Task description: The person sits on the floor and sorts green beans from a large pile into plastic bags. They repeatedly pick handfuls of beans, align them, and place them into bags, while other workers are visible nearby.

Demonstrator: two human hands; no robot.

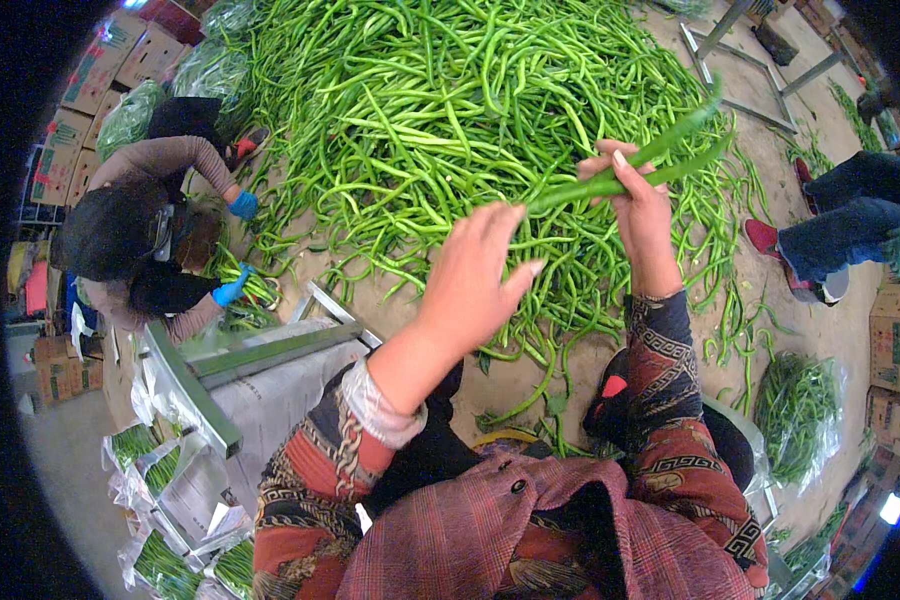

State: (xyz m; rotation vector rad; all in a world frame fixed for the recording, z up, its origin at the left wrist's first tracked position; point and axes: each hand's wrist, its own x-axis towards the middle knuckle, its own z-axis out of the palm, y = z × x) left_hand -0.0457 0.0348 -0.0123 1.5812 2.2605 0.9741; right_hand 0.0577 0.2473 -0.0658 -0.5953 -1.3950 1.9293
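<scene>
Two or more long green chilli peppers (581,193) lie across my right hand (645,202), pinched between thumb and fingers. Their far ends stick out to the upper right and are slightly blurred. My left hand (480,270) is beside the other end of these peppers, thumb spread away from the fingers. Its fingertips come right up to the pepper ends; I cannot tell whether they touch. Nothing shows in its palm, which faces away from view. Below and beyond both hands spreads a large heap of loose green chilli peppers (435,135) on the floor.
At left, a crouching person (142,217) in blue gloves holds some peppers. A metal frame (270,356) with plastic sheeting stands near my left arm. Bagged peppers (795,416) lie at right; more bags (161,562) are lower left. Another person's legs (855,225) and a frame (742,75) are at right.
</scene>
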